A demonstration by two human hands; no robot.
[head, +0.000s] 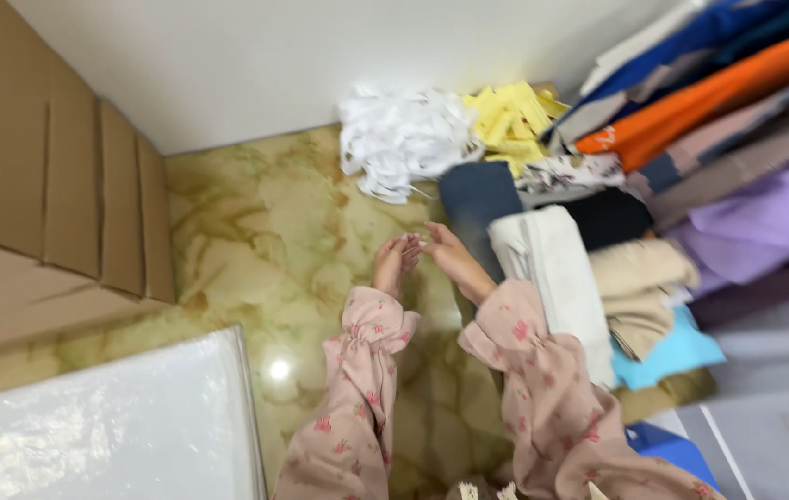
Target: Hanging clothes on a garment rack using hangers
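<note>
Left hand (pixel 392 262) and right hand (pixel 445 248) meet fingertip to fingertip, empty, above the floor (pixel 255 222) beside folded cloth (pixel 556 268)

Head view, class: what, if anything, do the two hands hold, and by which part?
Nothing can be made out in either the left hand or the right hand; their fingertips meet above the marble floor.

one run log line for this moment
left hand: empty, fingertips meet right hand | right hand: empty, over marble floor | nearest: folded fabric stack | cardboard boxes at left
</note>
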